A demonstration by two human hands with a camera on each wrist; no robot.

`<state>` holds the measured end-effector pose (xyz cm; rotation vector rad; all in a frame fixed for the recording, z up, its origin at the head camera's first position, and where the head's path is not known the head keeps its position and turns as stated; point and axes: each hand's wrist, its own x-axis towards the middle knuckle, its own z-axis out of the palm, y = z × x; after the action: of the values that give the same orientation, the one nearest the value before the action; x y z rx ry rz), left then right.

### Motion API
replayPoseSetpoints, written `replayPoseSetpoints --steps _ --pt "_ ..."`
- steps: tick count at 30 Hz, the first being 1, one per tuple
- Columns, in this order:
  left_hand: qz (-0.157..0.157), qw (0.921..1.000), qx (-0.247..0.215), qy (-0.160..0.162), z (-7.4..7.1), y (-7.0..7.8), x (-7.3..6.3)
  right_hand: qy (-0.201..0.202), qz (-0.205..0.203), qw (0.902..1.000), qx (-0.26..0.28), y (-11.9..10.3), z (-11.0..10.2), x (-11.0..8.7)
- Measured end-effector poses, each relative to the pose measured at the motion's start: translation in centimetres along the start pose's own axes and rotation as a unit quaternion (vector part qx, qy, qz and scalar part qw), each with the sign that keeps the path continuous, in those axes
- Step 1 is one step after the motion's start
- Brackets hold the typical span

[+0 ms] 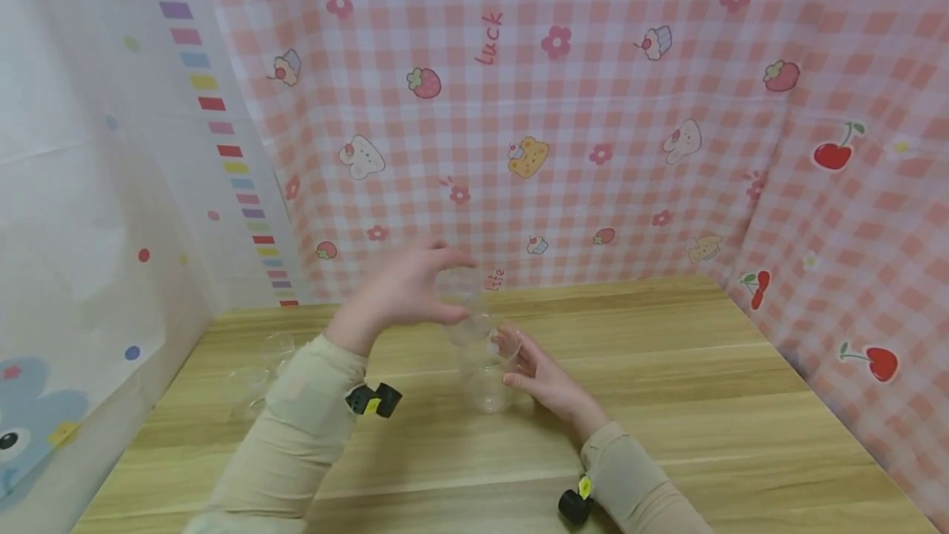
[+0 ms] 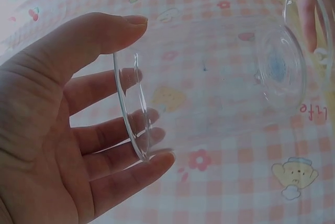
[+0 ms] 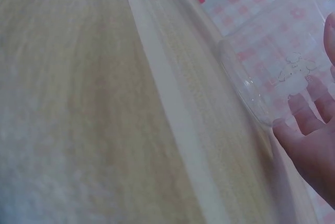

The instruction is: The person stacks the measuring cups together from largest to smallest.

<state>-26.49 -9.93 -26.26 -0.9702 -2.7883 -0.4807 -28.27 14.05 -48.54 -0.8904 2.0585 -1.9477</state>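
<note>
My left hand (image 1: 400, 291) grips a clear cup (image 2: 209, 77) round its rim, thumb on one side and fingers on the other. That cup is held base down over a second clear cup (image 1: 485, 390), which stands upright on the table. In the left wrist view the upper cup's base is close to the lower cup's rim (image 2: 328, 72); I cannot tell whether it has entered. My right hand (image 1: 552, 381) holds the lower cup from the right side, its fingers (image 3: 306, 114) bent along the wall in the right wrist view.
More clear cups (image 1: 278, 346) are on the left of the wooden table (image 1: 667, 402), partly behind the left forearm (image 1: 296, 427). A pink checked cloth (image 1: 593, 114) hangs behind the table, and white cloth (image 1: 89, 147) on the left. Each wrist carries a small black camera (image 1: 374, 400).
</note>
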Motion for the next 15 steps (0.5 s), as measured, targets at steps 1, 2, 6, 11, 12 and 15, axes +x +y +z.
replayPoseSetpoints --steps 1,2,6,11,12,15 --pt "0.0 1.0 -0.003 -0.002 0.1 0.1 0.0 -0.001 0.001 1.0 0.001 0.0 0.0 0.0" --pt "0.002 1.0 -0.004 -0.002 0.3 0.2 0.1 -0.002 0.002 1.0 0.001 0.0 0.0 0.0" --pt "0.013 0.9999 0.007 -0.001 0.9 0.4 0.4 -0.002 0.007 1.0 0.004 0.1 -0.1 0.0" --pt "0.013 0.9998 0.005 -0.011 1.8 0.5 0.8 -0.001 0.017 0.9998 0.004 0.0 -0.1 -0.1" --pt "0.009 0.9998 0.003 -0.015 2.0 0.5 0.8 0.0 0.019 0.9998 0.005 0.0 -0.1 -0.1" --pt "0.005 0.9998 0.004 -0.021 2.4 0.6 1.0 0.004 0.029 0.9995 0.009 -0.1 -0.1 -0.1"
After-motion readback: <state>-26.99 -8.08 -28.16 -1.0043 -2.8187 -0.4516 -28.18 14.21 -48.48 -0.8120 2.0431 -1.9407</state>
